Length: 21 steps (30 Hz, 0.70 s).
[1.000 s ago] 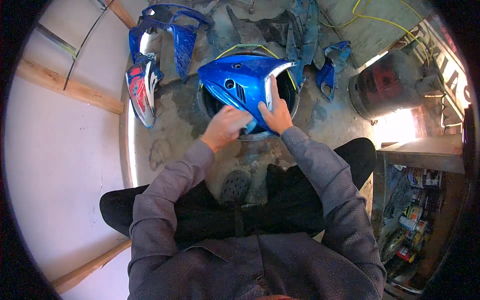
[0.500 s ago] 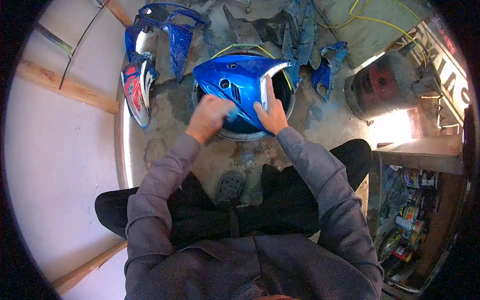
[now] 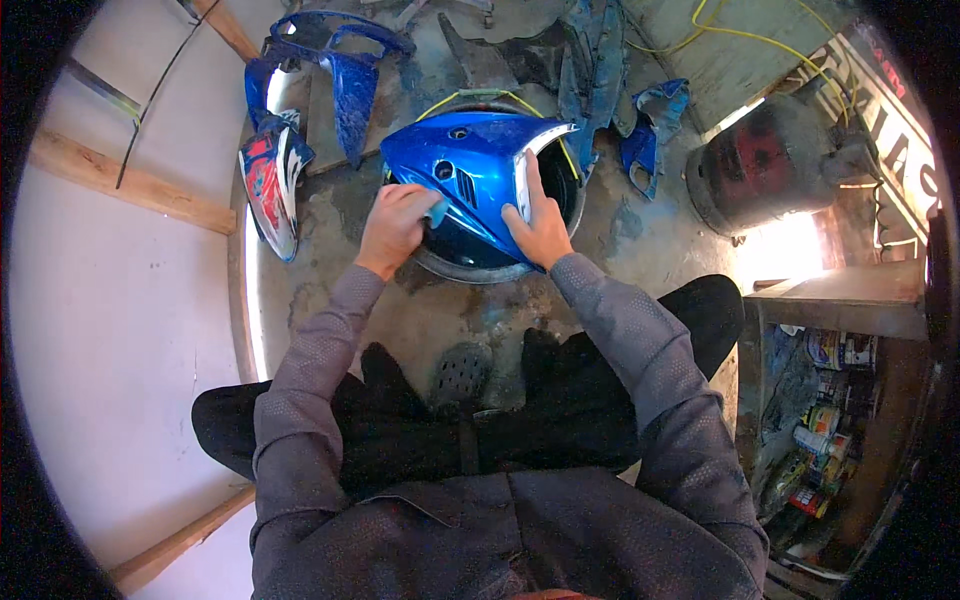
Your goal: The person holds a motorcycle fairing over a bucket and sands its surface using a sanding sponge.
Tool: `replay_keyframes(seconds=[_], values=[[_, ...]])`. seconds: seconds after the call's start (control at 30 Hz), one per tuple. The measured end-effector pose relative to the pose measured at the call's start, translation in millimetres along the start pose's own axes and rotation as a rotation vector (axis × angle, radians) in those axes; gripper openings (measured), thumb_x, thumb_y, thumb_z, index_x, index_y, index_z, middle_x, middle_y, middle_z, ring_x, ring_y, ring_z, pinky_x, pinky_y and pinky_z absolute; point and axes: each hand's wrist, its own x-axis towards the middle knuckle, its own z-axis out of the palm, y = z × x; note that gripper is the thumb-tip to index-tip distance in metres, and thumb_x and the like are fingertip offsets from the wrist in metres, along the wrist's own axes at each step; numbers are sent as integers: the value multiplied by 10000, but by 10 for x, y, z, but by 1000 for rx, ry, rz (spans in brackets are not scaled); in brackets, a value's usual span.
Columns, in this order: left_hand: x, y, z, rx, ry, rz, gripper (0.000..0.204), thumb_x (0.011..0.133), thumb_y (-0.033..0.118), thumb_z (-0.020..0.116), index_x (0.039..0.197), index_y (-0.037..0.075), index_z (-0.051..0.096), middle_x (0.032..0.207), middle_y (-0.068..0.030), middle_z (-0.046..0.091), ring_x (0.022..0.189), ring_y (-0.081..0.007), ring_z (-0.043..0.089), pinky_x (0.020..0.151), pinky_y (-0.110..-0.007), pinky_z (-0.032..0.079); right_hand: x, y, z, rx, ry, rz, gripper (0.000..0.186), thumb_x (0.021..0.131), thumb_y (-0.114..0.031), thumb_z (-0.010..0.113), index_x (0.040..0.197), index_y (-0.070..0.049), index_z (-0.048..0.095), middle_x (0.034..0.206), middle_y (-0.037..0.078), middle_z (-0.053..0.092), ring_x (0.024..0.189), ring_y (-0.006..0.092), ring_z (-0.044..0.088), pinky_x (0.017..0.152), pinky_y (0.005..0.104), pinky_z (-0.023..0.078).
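A glossy blue motorcycle fairing panel with a white edge at its right end lies across a round dark tub. My right hand grips the panel's right end, thumb and forefinger stretched along the white strip. At the panel's lower left edge, my left hand is closed on a small light-blue pad, which touches the surface or sits just beside it; its exact kind is unclear. Two round holes and a slotted vent show on the panel. Dark liquid or shadow fills the tub below.
Blue fairing parts and a red, white and blue panel stand at the left wall. Dark plastic pieces lie beyond the tub. A dark metal tank is at right, above a wooden shelf with cans.
My left hand has moved left along the panel's lower edge with the pad and is less blurred. My right hand keeps its grip; the panel looks nearly unmoved.
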Motion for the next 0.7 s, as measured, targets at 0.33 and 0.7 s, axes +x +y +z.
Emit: replay_keyframes(seconds=[0.33,0.7], values=[[46,280,115,-55,-67,2,316,854,-8,625,1120,111,745,1112,-72,760,1070,-276,726,936,-429,531,-8,71,-20,-16,16,-17,1020,912,-227,662,1732,-77,73,913,363,708,777,522,712,739,562,550],[-78,172,188,-99,-39,80,370,824,-45,619,1143,107,729,1114,-90,769,1076,-290,732,966,-462,528,10,24,-11,-28,7,-56,993,938,-213,647,1735,-98,66,920,338,724,802,493,731,752,518,570]])
